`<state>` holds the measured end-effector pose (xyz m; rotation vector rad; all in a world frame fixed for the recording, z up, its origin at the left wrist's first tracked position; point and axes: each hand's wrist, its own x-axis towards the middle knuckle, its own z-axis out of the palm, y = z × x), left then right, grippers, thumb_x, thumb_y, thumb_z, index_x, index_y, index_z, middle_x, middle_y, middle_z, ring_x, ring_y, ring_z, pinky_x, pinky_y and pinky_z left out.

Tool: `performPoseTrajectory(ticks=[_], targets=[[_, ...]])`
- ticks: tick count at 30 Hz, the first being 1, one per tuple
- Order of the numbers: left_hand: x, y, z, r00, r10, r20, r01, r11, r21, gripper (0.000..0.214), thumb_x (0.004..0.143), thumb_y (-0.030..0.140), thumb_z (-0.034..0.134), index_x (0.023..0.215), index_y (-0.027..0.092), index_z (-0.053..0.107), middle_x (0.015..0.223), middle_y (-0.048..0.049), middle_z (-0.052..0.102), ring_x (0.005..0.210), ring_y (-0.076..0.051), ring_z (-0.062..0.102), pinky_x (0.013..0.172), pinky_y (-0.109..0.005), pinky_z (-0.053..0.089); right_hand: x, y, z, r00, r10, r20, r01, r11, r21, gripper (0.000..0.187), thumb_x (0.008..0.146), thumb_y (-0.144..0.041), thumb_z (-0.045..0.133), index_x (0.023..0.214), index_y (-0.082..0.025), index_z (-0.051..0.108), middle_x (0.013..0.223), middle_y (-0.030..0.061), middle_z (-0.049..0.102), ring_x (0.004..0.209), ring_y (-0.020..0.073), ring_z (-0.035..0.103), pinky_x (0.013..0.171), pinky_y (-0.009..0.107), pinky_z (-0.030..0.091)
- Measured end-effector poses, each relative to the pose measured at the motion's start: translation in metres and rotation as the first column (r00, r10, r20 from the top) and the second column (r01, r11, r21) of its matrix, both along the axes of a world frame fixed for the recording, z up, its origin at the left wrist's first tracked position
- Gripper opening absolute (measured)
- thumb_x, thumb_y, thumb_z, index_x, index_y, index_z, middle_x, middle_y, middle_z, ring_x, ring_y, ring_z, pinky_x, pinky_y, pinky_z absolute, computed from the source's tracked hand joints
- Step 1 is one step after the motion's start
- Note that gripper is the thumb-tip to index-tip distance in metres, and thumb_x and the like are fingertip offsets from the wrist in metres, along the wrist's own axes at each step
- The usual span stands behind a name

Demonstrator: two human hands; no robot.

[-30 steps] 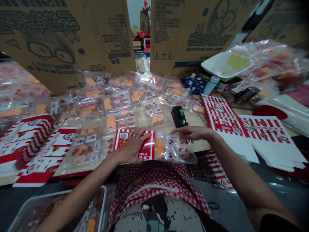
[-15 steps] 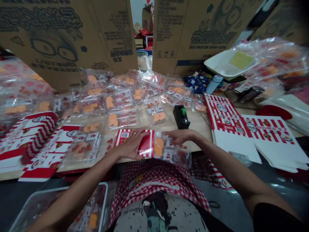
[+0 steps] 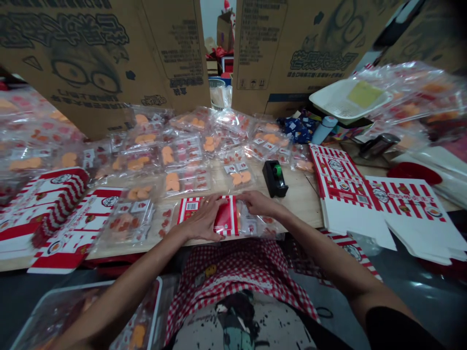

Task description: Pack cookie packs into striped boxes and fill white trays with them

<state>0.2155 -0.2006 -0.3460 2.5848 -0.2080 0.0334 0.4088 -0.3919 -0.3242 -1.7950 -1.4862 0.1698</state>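
Large printed cardboard cartons (image 3: 83,58) stand on edge along the far side of a long wooden table (image 3: 295,204), with a narrow gap between them showing stacked goods beyond. Across the table lie dozens of clear snack packets (image 3: 182,150) holding orange and red pieces, and more are heaped on the right behind a white plastic basket (image 3: 350,99). Flat red-and-white striped box blanks (image 3: 379,204) lie to the right of the hands, and more (image 3: 69,218) lie to the left. The person's red-and-white gingham apron (image 3: 233,277) fills the lower middle of the view, with a plastic tray (image 3: 83,311) of packets at lower left, below the table edge. A light blue bottle (image 3: 324,130) stands near the basket, and a black tape dispenser (image 3: 274,178) with a green core sits just beyond the hands. At the near table edge, a red-and-white striped box sleeve (image 3: 222,216) lies flat around a clear packet (image 3: 257,223), whose end sticks out to the right. The left hand (image 3: 200,218) rests on the sleeve, and the right hand (image 3: 259,204) lies over the packet beside the sleeve's edge. Their fingers (image 3: 219,200) are laid over the top, not clenched, and nearly meet.
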Motion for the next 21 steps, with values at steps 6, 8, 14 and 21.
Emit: performPoseTrajectory(ticks=[6,8,14,21], targets=[[0.003,-0.001,0.011,0.864,0.296,0.406,-0.297,0.953,-0.063,0.11,0.057,0.045,0.088,0.146,0.024,0.027,0.153,-0.021,0.03,0.142,-0.047,0.034,0.113,-0.068,0.032,0.003,-0.033,0.046,0.827,-0.562,0.033,0.557,0.825,0.094,0.043,0.092,-0.024,0.056,0.134,-0.018,0.064,0.136,0.0177,0.063,0.129,0.0376,0.055,0.11,0.063,0.039],[0.009,-0.005,0.017,0.759,0.364,0.539,-0.338,0.929,-0.151,0.114,0.054,0.044,0.089,0.146,0.024,0.026,0.15,-0.0199,0.032,0.14,-0.046,0.035,0.112,-0.067,0.034,-0.001,-0.045,0.075,0.876,-0.463,-0.137,0.477,0.873,0.101,0.044,0.099,-0.03,0.05,0.141,-0.022,0.058,0.135,0.0124,0.065,0.123,0.0331,0.061,0.106,0.057,0.047],[0.041,-0.023,0.018,0.495,0.498,0.712,-0.347,0.864,-0.364,0.137,0.049,0.055,0.094,0.154,0.022,0.012,0.147,-0.0207,0.029,0.142,-0.043,0.034,0.118,-0.064,0.031,-0.035,-0.025,0.161,0.991,-0.111,0.079,0.083,0.953,0.292,0.051,0.102,-0.021,0.05,0.152,-0.032,0.048,0.134,0.0044,0.067,0.114,0.0235,0.066,0.099,0.042,0.054],[0.024,0.003,0.029,0.556,0.682,0.475,-0.248,0.682,-0.688,0.131,0.058,0.057,0.093,0.156,0.026,0.014,0.154,-0.0193,0.036,0.145,-0.038,0.04,0.117,-0.053,0.039,-0.018,0.024,0.176,0.968,0.202,0.149,-0.207,0.978,0.024,0.057,0.098,-0.016,0.05,0.154,-0.027,0.045,0.131,0.0073,0.068,0.113,0.0238,0.064,0.098,0.042,0.052]])
